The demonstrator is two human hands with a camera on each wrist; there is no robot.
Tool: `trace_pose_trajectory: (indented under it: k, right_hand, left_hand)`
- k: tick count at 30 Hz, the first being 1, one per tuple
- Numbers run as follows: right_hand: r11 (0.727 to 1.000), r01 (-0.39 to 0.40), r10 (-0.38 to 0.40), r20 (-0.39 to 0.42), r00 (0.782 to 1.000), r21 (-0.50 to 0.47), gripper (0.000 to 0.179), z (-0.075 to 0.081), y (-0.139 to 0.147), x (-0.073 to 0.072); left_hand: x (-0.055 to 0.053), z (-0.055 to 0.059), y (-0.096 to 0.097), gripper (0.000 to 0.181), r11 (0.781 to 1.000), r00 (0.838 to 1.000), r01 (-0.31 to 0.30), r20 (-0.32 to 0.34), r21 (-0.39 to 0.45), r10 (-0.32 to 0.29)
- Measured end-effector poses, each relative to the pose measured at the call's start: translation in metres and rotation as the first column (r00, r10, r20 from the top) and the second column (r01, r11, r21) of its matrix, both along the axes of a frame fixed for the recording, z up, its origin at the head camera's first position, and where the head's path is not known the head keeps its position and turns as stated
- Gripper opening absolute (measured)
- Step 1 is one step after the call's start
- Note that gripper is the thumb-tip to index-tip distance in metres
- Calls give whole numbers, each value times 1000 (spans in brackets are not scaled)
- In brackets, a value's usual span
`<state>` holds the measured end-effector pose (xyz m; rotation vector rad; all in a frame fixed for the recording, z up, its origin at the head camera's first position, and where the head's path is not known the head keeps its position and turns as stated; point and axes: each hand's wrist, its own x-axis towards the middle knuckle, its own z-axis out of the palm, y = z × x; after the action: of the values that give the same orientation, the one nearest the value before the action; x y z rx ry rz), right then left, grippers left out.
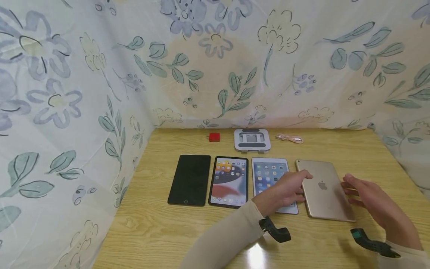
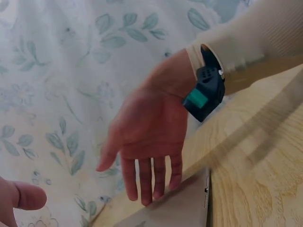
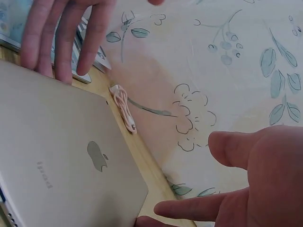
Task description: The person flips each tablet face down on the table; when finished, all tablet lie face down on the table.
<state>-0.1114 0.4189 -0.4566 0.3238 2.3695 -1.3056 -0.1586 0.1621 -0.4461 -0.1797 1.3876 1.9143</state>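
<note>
Fingers straight, my left grip (image 1: 285,188) and right grip (image 1: 372,198) flank the gold tablet (image 1: 323,198); sweeping left could bump the white tablet (image 1: 267,173).

Bright, fairly even light fills the head view, and a white patch of glare sits on the near part of the wooden table (image 1: 151,235), so the source is probably overhead. A faint shadow darkens the wood near the right hand (image 1: 371,198). The floral cloth (image 1: 208,86) looks cool and pale on the left, warmer on the far side. The left wrist view is dimmer, hazy and soft, with a broad shadow band crossing the wood on the right. The right wrist view is greyish, a blurry shadow dulling the gold tablet (image 3: 61,137).
</note>
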Motion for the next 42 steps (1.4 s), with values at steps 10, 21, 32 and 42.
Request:
trace_pose_trajectory:
  k: [10, 21, 32, 42]
  right_hand:
    - [999, -10, 13, -65, 998, 48, 93, 13, -11, 9]
    - [999, -32, 39, -191, 981, 42, 81, 33, -37, 8]
    - [987, -104, 65, -288, 955, -122, 65, 27, -66, 1]
    - [987, -146, 133, -165, 977, -68, 70, 12, -103, -11]
  left_hand:
    - [-2, -6, -29, 42, 995, 990, 99, -99, 27, -96]
    - [-16, -10, -109, 46, 996, 988, 48, -152, 75, -36]
    - [-24, 1, -172, 48, 996, 983, 23, -180, -87, -39]
    - [-26, 1, -184, 53, 981, 983, 82, -150, -174, -109]
